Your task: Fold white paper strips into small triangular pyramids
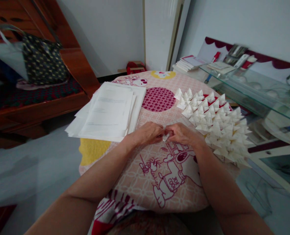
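Observation:
Over the middle of a cloth-covered table, my left hand [152, 132] and my right hand [180, 133] meet, fingers closed. Between them they pinch a small folded piece of white paper [166, 137], mostly covered by the fingers. To the left lies a stack of printed paper sheets [108, 109], loosely fanned. Right of my right hand, many folded paper pieces [215, 120] with pointed tips stand in close rows. Something red shows beneath the far rows.
The tablecloth [159, 163] is pink with cartoon dogs. A glass shelf [254, 91] with assorted items stands at the right. At the left, a wooden bench [79, 71] holds a dark patterned bag [41, 60]. A red box [136, 67] sits behind the table.

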A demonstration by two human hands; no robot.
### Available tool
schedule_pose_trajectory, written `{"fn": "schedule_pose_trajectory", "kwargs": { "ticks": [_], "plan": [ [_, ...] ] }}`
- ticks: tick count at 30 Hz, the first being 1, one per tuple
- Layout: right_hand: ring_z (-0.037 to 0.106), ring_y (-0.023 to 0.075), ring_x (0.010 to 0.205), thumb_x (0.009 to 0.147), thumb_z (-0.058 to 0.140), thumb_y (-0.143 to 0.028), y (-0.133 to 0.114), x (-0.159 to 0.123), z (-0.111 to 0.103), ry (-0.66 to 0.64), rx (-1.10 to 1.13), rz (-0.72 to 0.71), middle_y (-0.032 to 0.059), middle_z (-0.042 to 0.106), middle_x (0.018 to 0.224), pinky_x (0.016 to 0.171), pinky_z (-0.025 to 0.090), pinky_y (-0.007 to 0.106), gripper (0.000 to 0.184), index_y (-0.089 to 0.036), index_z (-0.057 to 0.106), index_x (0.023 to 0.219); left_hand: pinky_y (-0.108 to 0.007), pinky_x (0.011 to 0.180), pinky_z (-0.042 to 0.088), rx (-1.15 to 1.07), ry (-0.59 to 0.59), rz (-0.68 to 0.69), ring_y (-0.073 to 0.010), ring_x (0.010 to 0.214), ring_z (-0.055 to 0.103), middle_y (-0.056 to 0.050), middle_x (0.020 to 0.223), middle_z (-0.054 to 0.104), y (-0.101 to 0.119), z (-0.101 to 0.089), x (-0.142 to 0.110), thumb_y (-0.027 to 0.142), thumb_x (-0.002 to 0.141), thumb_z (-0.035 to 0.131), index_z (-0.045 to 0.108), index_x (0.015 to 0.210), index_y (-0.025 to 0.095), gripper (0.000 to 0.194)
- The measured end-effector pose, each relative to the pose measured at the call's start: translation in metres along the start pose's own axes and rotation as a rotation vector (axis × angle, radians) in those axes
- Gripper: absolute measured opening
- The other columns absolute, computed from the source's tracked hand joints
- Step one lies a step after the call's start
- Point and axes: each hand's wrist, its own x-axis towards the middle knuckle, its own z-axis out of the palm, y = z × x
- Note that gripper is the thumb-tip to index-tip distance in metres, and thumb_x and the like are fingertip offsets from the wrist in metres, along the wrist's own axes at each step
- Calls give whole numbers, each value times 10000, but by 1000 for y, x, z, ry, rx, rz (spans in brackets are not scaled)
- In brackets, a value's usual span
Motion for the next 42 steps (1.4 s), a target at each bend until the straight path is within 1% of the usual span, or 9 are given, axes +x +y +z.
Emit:
{"fn": "schedule_pose_trajectory", "kwargs": {
  "ticks": [6, 12, 17, 21, 24, 27, 30, 35, 42],
  "plan": [
    [518, 122, 608, 756, 711, -124, 1, 0, 1, -25, -6, -31, -5, 669, 654, 587, 311, 254, 103, -195, 784, 772, -282, 619, 364, 70, -19, -10, -153, 691, 614, -57, 819, 702, 3, -2, 0, 157, 869, 602, 727, 836, 156, 129],
    [489, 118, 580, 762, 650, -85, -2, 0, -2, -30, -60, -82, -4, 638, 603, 585, 301, 272, 185, -186, 740, 635, -299, 647, 383, 162, -26, -64, -199, 765, 649, -87, 874, 715, 8, 4, 4, 233, 868, 603, 728, 925, 154, 158],
    [487, 110, 580, 804, 605, -126, 2, 1, 0, -37, -38, -84, -9, 609, 595, 573, 308, 260, 209, -173, 719, 635, -290, 636, 361, 138, -2, -98, -189, 750, 646, -84, 851, 731, 8, 6, 4, 201, 872, 578, 736, 866, 161, 163],
    [485, 94, 522, 810, 617, -171, 7, 4, 4, 36, 112, 27, -23, 597, 570, 506, 299, 231, 152, -165, 732, 710, -272, 619, 327, -32, 49, -235, -157, 676, 604, -64, 760, 732, -2, 5, 6, 197, 850, 582, 756, 802, 164, 184],
    [481, 85, 443, 805, 644, -195, 7, 5, 5, 59, 227, 142, -34, 576, 522, 446, 301, 216, 126, -166, 707, 701, -259, 587, 298, -211, 65, -351, -122, 571, 522, -17, 599, 663, -11, 6, 7, 221, 814, 613, 747, 708, 168, 179],
    [496, 84, 412, 799, 671, -194, 4, 4, 5, 65, 272, 217, -27, 599, 530, 417, 323, 210, 121, -171, 673, 680, -257, 568, 277, -324, 80, -406, -104, 522, 455, 11, 510, 588, -17, 7, 7, 241, 772, 651, 723, 632, 165, 175],
    [515, 81, 410, 807, 684, -186, 4, 4, 5, 78, 295, 235, -24, 615, 544, 406, 333, 198, 135, -172, 655, 676, -254, 554, 267, -366, 79, -419, -97, 504, 430, 23, 482, 553, -21, 8, 7, 235, 755, 657, 704, 596, 165, 180],
    [506, 84, 381, 830, 680, -173, 7, 8, 8, 112, 261, 254, -23, 616, 545, 370, 316, 209, 158, -183, 655, 674, -246, 548, 294, -419, 19, -475, -102, 491, 453, 10, 474, 567, -20, 6, 8, 254, 783, 629, 672, 555, 167, 248],
    [494, 90, 347, 818, 715, -182, 7, 14, 13, 162, 247, 315, -18, 615, 519, 342, 339, 224, 193, -198, 640, 640, -260, 552, 317, -335, 13, -579, -125, 489, 470, 1, 442, 546, -15, 2, 12, 254, 762, 664, 685, 542, 170, 237]
  ]
}}
